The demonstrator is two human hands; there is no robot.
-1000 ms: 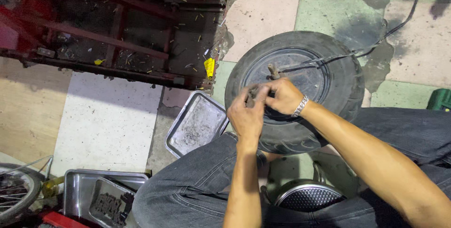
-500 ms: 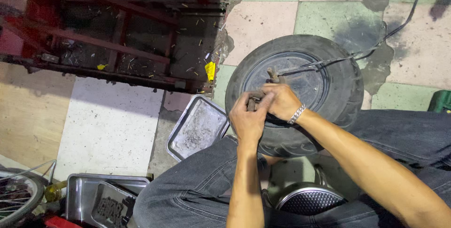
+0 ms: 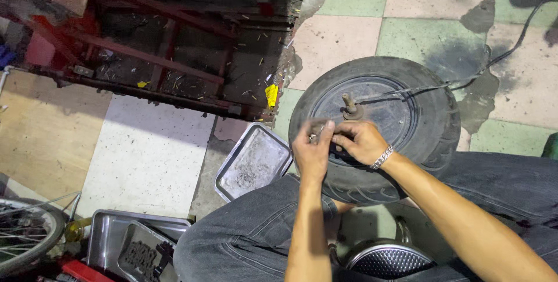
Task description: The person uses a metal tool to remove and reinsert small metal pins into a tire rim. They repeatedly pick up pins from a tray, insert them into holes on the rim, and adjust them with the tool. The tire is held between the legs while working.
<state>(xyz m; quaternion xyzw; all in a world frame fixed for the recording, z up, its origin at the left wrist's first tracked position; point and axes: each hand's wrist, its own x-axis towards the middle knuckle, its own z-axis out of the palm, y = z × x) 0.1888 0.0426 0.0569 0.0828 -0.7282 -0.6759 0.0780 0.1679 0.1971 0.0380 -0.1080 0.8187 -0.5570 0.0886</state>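
Both of your hands are working together at the near-left edge of the dark hub of a small wheel.

You are curling your left hand (image 3: 311,153) with thumb and fingertips pinching a small metal part, too blurred to name, while your right hand (image 3: 359,141), wearing a metal bracelet (image 3: 382,157), is pressing its bent fingers against the same spot, touching the left fingers. Under both hands the wheel (image 3: 427,137) is lying flat on the tiled floor (image 3: 349,38), partly resting against your jeans-clad legs (image 3: 244,238). Just beyond your fingertips a short axle stub (image 3: 349,105) is sticking up, and a black cable (image 3: 494,61) is running away from it past your right hand. Left of your left hand a scuffed metal tray (image 3: 253,163) is sitting near the tyre. Beyond that, a red metal frame (image 3: 151,61) is lying well apart.
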